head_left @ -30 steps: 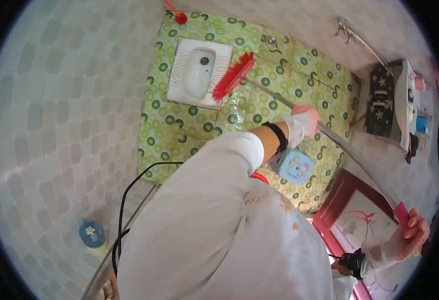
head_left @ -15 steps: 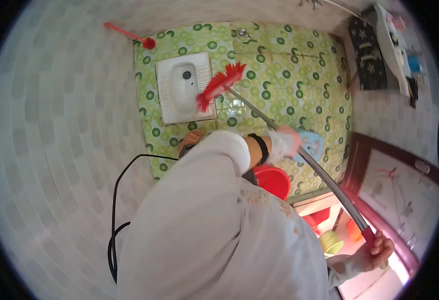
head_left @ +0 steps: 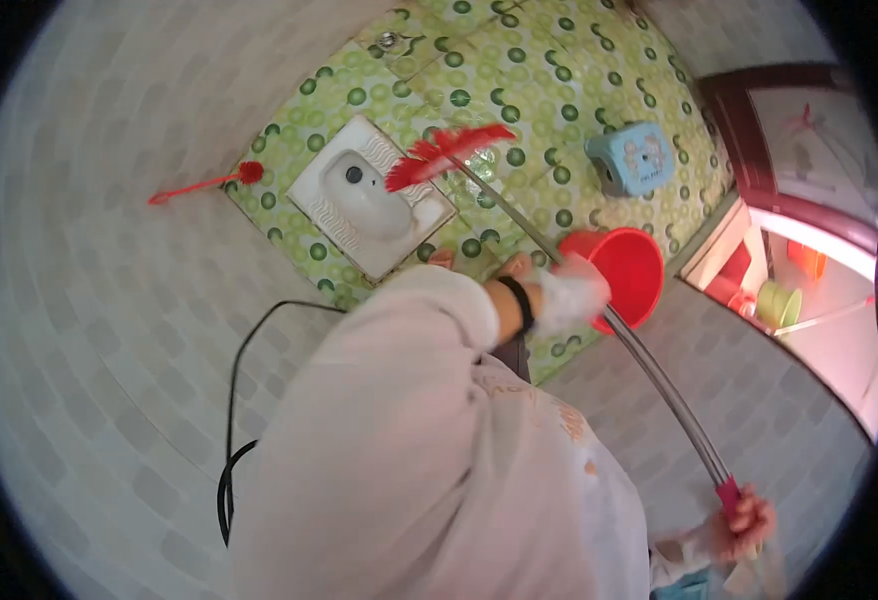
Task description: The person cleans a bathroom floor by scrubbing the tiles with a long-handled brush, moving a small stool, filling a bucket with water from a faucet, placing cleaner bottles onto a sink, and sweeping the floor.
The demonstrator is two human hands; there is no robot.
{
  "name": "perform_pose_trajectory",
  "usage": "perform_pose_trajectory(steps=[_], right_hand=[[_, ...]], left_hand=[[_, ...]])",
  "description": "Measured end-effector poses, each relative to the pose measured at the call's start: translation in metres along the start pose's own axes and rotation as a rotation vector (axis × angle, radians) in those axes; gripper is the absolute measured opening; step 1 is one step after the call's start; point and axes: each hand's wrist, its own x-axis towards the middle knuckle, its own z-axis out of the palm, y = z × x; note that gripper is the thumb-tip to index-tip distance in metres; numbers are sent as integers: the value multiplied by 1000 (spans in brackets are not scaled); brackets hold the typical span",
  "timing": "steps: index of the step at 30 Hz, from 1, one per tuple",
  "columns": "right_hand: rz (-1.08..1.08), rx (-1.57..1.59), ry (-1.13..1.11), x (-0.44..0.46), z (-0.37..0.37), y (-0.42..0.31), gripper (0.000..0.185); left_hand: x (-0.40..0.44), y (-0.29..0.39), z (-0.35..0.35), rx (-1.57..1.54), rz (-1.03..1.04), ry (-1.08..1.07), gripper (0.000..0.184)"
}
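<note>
A mop stretches diagonally across the view, its red fringed head [head_left: 451, 156] resting at the right edge of the white squat toilet [head_left: 364, 235]. Partway along the metal pole [head_left: 667, 388], my left hand [head_left: 581, 290] is closed around it, somewhat blurred. A black band circles that wrist. At the lower right, my right hand [head_left: 747, 525] grips the pink handle end [head_left: 727, 495]. Just beneath and beside my left hand stands a red bucket [head_left: 637, 275], partly covered by the hand and pole.
A light blue stool [head_left: 642, 160] stands on the green patterned floor [head_left: 534, 75]. A red toilet brush [head_left: 204, 184] lies by the left wall. The floor drain [head_left: 389, 40] is at the top. A doorway on the right shows a yellow-green bucket [head_left: 779, 305]. A black hose [head_left: 234, 380] hangs at left.
The view has turned, so the toilet appears tilted and the doorway sits higher. The bucket and stool show more fully. Both hands keep hold of the mop, its head still near the toilet's edge.
</note>
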Motion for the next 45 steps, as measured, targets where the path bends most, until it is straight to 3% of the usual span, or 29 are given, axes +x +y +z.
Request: perform_pose_trajectory(steps=[1, 3, 5, 7, 8, 10, 11, 13, 14, 15, 16, 18, 19, 21, 23, 24, 26, 28, 30, 33, 36, 38, 42, 45], right_hand=[[29, -28, -15, -15, 8, 18, 22], [41, -84, -17, -36, 77, 53, 22], [76, -134, 23, -66, 80, 63, 22], [116, -227, 29, -89, 52, 52, 26], [115, -237, 91, -100, 34, 35, 25], [98, -269, 205, -125, -7, -11, 23], [84, -288, 253, -140, -34, -38, 23], [-27, -279, 283, -145, -23, -79, 25], [-42, -182, 191, -147, -35, -90, 26], [115, -62, 134, -149, -55, -99, 26], [85, -139, 173, -160, -63, -92, 22], [28, -192, 300, -184, -74, -60, 16], [-5, -168, 383, -191, -69, -35, 13], [50, 43, 369, -184, -45, 5, 20], [-25, -103, 363, -176, 11, 36, 23], [39, -142, 397, -179, 23, 42, 25], [97, -163, 428, -192, 16, 39, 27], [150, -278, 627, -231, -18, 13, 28], [70, -306, 745, -245, -33, -31, 27], [-70, -202, 577, -249, -62, -75, 30], [-138, -21, 479, -216, -53, -66, 32], [-126, -102, 299, -186, -33, -28, 33], [24, -124, 566, -149, 23, 32, 33], [32, -103, 484, -164, 16, 43, 31]], left_hand=[[7, -24, 31, -100, -164, 36, 11], [-34, -64, 20, -31, -171, 94, 12], [-35, -68, 36, -24, -155, 73, 15], [-34, -44, 52, 35, -216, -47, 14], [-25, -25, 80, -110, -230, 21, 13], [-2, 51, 81, 7, -182, -185, 13], [0, 86, 62, 55, -19, -266, 14], [25, 140, 77, 183, 242, -511, 14], [25, 146, 80, 187, 262, -515, 14], [24, 151, 84, 76, 250, -402, 14], [21, 156, 84, -38, 242, -293, 14], [21, 129, 95, 75, 241, -395, 18], [17, 114, 88, 115, 105, -406, 17], [10, 71, 80, 205, 107, -347, 14], [3, 29, 84, 179, 101, -371, 15], [3, 23, 82, 156, 69, -398, 14], [10, 46, 98, 216, 83, -457, 16], [9, 92, 105, 271, 83, -516, 19], [12, 151, 98, 200, 173, -600, 20], [17, 203, 99, 84, 377, -471, 15], [29, 188, 117, 170, 296, -556, 14], [21, 139, 97, 63, 226, -372, 13], [24, 45, 70, 222, 78, -429, 15], [18, 51, 50, 280, 83, -421, 16]])
